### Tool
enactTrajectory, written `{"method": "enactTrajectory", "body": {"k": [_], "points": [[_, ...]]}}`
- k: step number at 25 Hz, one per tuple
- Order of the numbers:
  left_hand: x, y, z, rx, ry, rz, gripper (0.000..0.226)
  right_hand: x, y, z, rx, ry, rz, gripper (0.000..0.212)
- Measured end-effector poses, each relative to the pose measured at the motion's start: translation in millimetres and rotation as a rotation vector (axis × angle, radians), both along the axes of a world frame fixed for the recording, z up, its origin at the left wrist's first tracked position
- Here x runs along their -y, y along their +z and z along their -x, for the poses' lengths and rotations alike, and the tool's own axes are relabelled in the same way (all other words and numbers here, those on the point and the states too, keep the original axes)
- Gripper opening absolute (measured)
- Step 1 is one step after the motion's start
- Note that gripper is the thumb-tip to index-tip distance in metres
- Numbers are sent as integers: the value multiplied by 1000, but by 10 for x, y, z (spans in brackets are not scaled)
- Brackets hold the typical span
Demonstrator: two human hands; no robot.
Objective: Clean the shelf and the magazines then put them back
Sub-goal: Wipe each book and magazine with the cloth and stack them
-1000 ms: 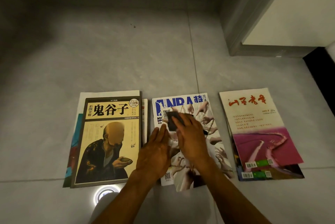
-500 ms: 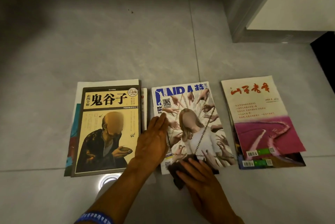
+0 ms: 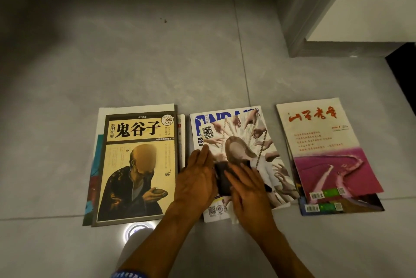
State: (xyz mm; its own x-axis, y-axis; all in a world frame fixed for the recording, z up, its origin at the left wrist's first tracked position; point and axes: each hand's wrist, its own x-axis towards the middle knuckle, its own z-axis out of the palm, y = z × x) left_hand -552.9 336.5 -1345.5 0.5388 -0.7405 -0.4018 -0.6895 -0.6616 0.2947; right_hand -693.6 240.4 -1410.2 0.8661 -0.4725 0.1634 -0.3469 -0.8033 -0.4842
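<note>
Three piles of glossy paper magazines are lying side by side on the grey tiled floor (image 3: 157, 63): the yellow-and-brown covered pile (image 3: 137, 165) at left, the white NBA-titled magazine (image 3: 261, 142) in the middle, the cream-and-pink covered pile (image 3: 326, 154) at right. We are pressing our left hand (image 3: 198, 178), fingers straight and together, flat on the middle magazine's left edge. We are laying our right hand (image 3: 249, 196), fingers spread, on a dark crumpled cloth (image 3: 222, 178) at the cover's middle.
</note>
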Motion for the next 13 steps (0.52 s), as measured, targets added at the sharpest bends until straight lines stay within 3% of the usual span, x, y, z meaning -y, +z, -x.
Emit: {"method": "enactTrajectory", "body": {"k": [4,5,7,8,11,13], "points": [[2,-13,38,42,-2,-12,80,-152,-132,743,-134,177,143,49],[0,-26,40,40,-3,-27,84,-95,-95,722,-159,262,185,49],[9,-41,34,13,-7,-66,93,50,-134,309,-128,408,69,49],[15,-44,41,-8,-14,-88,95,163,-88,96,-26,440,40,47],[17,-47,39,-35,-13,-105,98,651,140,-737,-89,-43,-44,38],[30,-43,42,-46,6,-104,95,779,334,-1035,-92,-59,-55,43]]}}
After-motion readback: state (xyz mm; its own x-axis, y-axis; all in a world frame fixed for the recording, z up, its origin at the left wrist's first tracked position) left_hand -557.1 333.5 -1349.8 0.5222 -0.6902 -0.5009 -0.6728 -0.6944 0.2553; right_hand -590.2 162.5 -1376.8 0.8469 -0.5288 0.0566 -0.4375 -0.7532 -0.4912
